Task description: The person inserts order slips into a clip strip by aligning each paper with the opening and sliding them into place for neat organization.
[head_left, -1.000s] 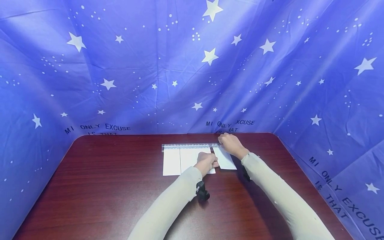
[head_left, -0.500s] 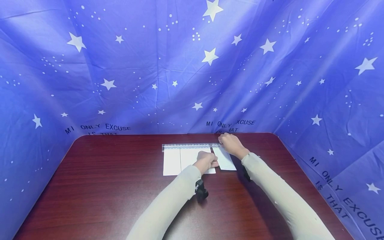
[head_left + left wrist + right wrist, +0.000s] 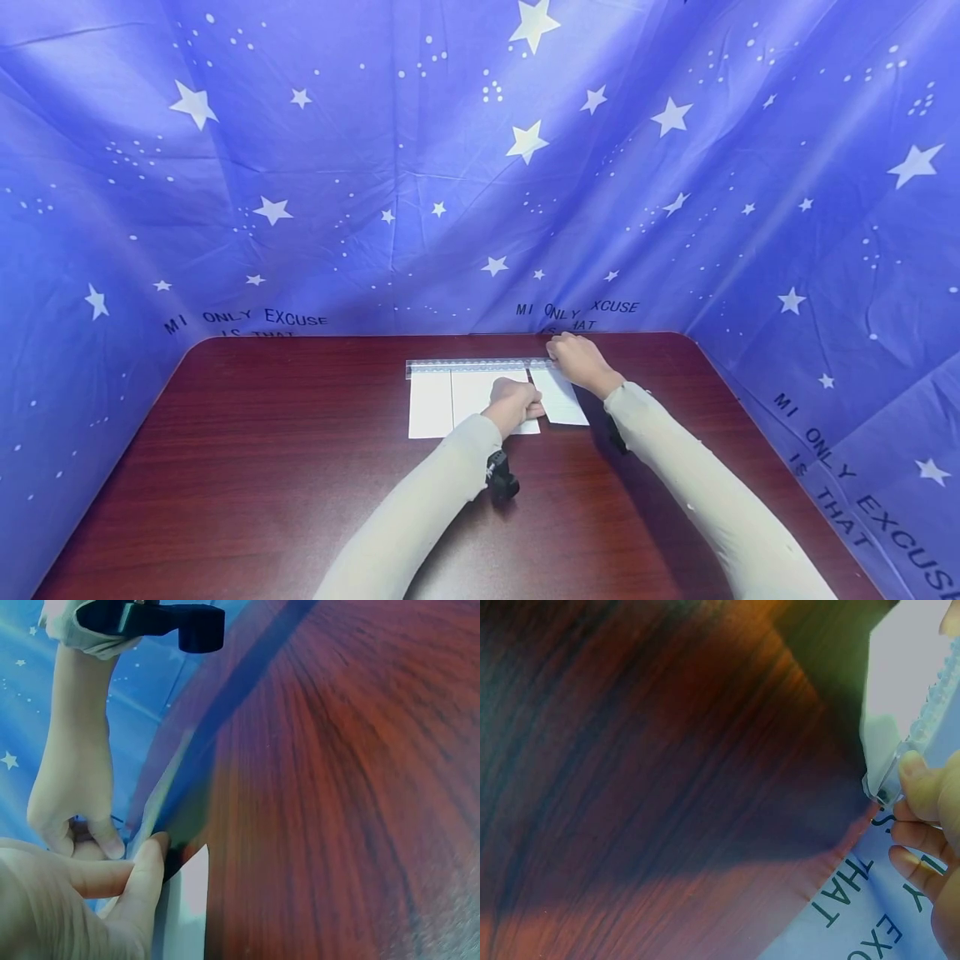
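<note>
In the head view a clear plastic ruler (image 3: 468, 365) lies across the top of a row of white paper panels (image 3: 431, 406). My left hand (image 3: 513, 402) rests over the middle panel; in the left wrist view its thumb and index finger (image 3: 142, 889) pinch the edge of the right-hand paper panel (image 3: 562, 398), which stands slightly raised and tilted. A narrow wedge of tabletop shows between that panel and the middle one. My right hand (image 3: 585, 362) pinches the ruler's right end between thumb (image 3: 913, 769) and fingers, also seen in the right wrist view.
The dark red wooden table (image 3: 262, 467) extends toward the viewer. Blue star-printed cloth (image 3: 390, 167) hangs behind it and along both sides. A black wrist camera (image 3: 501, 477) sticks out under the left sleeve (image 3: 427, 500).
My left hand and the right-hand panel have shifted very slightly left, narrowing the gap beside the middle panel. The right hand and the ruler look unmoved.
</note>
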Available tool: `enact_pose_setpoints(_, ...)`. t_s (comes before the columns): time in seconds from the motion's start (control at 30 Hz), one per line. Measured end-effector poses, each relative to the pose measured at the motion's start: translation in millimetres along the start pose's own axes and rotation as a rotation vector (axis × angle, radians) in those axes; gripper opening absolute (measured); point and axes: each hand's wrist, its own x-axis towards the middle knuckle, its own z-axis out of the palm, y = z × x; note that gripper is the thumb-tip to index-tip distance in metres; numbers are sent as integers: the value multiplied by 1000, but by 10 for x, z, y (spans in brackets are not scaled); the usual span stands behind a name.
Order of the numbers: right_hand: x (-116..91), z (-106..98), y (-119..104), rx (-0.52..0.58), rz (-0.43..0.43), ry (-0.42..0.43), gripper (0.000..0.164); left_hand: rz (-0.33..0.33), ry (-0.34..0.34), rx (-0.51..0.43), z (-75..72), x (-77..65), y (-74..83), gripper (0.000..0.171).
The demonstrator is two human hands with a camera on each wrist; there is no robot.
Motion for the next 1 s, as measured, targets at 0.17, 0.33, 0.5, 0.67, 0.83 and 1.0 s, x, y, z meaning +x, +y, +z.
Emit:
enact_pose_setpoints(0.17, -4, -3, -2, -4, -6, 9, 29, -12, -15, 12, -10, 25, 17, 34)
enact_pose_setpoints(0.33, -8, -19, -1, -2, -9, 5, 27, -22, 13, 30, -20, 33, 25, 32)
enact_pose_setpoints(0.5, -17, -42, -13, 7, -23, 18, 24, -14, 23, 30, -24, 24, 17, 31)
enact_pose_setpoints(0.67, -30, -27, -14, 9, -51, 73, 26, -15, 36, 36, -18, 33, 4, 34)
enact_pose_setpoints(0.83, -31, -25, -21, 13, -33, 49, 26, -6, 39, 49, -23, 18, -3, 36)
enact_pose_setpoints(1.0, -28, -31, -21, 5, -5, 1, 27, 3, 44, 64, -29, -4, -11, 35)
